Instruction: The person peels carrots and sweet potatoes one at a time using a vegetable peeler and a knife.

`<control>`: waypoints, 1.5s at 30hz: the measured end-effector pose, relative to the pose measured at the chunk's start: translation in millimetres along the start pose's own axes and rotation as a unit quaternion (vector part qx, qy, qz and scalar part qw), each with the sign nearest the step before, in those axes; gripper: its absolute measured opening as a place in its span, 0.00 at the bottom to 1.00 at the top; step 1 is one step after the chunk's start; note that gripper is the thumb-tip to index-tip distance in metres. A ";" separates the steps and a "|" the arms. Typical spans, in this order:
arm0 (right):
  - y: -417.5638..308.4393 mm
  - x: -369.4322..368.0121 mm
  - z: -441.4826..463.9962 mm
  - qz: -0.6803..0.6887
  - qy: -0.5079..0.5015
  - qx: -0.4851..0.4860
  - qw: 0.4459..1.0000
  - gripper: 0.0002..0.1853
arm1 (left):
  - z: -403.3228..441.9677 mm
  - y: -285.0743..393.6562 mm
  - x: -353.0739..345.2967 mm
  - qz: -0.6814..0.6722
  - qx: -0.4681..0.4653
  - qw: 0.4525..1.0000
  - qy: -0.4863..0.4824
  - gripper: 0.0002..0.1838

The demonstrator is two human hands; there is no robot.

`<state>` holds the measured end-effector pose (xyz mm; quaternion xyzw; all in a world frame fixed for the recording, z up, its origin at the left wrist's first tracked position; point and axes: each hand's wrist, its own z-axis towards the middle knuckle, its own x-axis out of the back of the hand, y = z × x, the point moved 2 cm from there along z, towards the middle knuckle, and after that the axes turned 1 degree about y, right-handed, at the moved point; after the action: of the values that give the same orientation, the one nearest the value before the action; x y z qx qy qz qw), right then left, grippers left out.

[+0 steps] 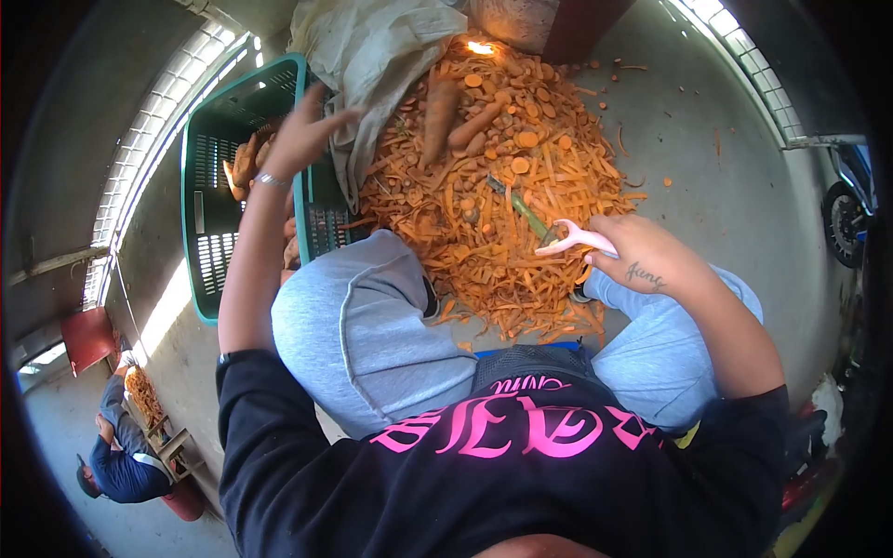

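Note:
My left hand [310, 135] is over the edge of the green crate [299, 186], fingers spread and somewhat blurred, with nothing in it. In my right hand [635, 251] is a pink Y-shaped peeler [577, 239], held by its handle over the heap of orange peelings [502, 270]. A green-handled tool [527, 213] lies on the peelings just beyond the peeler. Two carrots are near the top of the heap: a blurred one [439, 121] and another [475, 126] beside it. Round carrot slices are scattered around them.
Inside the green crate are several carrots [244, 166]. A pale plastic sack [367, 56] lies beyond the crate. Another person [130, 470] sits at the far lower left beside a wooden stool [177, 451]. A wheel [843, 223] shows at the right edge.

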<state>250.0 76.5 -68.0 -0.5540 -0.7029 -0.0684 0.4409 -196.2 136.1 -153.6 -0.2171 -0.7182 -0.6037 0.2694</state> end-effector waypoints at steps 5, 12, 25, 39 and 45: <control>3.4 -2.1 0.1 -0.010 -0.001 0.012 1.000 0.14 | -33.6 -151.2 76.0 0.007 0.054 0.950 0.308 0.31; 2.1 -6.1 3.7 -0.007 -0.018 0.004 1.000 0.15 | -117.1 -304.4 -31.0 0.358 0.212 0.880 0.227 0.38; -0.2 -5.4 12.4 -0.012 -0.024 0.003 1.000 0.16 | -105.2 -260.5 -23.4 0.290 0.355 0.886 0.064 0.36; -0.6 -4.7 15.2 -0.010 -0.033 -0.008 0.999 0.16 | -101.0 -258.2 -26.7 0.284 0.358 0.890 0.006 0.34; -0.2 -3.9 12.9 -0.005 -0.032 -0.016 0.999 0.16 | -100.5 -251.6 -27.4 0.274 0.352 0.895 -0.015 0.34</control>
<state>242.8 81.1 -78.4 -0.5594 -0.7183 -0.0635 0.4088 -323.1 -6.9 -347.5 -0.3051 -0.7998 -0.2103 0.4723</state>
